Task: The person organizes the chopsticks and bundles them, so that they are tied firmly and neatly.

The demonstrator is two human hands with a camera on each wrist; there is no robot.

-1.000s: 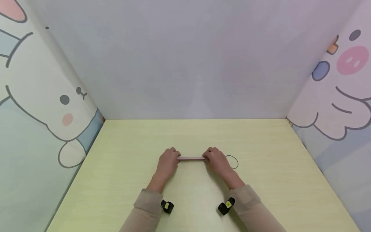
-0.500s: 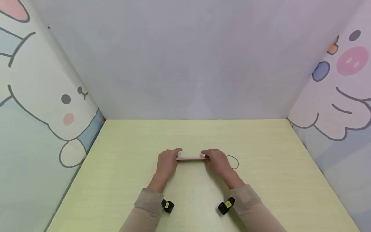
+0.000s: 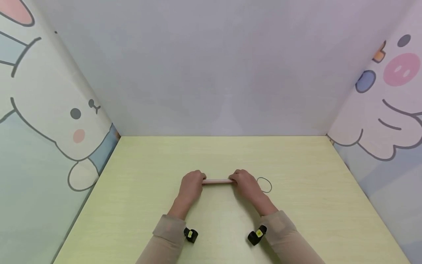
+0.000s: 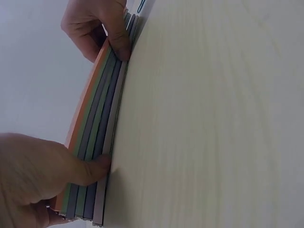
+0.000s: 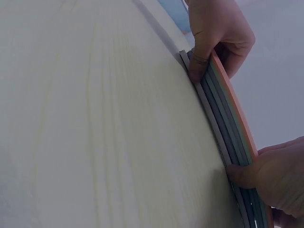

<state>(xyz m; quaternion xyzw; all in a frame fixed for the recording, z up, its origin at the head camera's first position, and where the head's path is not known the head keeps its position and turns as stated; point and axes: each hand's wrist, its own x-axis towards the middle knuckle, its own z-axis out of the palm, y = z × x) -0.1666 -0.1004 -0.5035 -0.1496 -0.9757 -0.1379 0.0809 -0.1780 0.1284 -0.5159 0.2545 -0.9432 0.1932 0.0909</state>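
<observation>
A stack of long, thin coloured strips (image 3: 217, 181) lies crosswise between my hands, close to the table. In the left wrist view the layered strips (image 4: 99, 114) run from orange on top through green, grey and dark blue to a mauve bottom layer. My left hand (image 3: 191, 186) grips the left end, its thumb pressed on the near edges. At the other end my right hand (image 3: 246, 184) pinches the strips, with its thumb on the same side. Both hands hide the ends in the head view. The exact kind of strip cannot be told.
Beside my right hand lies a thin dark loop (image 3: 271, 186), like an elastic band, on the pale wooden table (image 3: 158, 157). A grey wall (image 3: 224, 73) stands behind it, and cartoon-printed panels flank both sides. Small black devices (image 3: 190, 234) hang at both cuffs.
Half a second ago the fingers of both hands were lifted and extended over the strips; now they are curled down on them again. The stack and arms have barely moved.
</observation>
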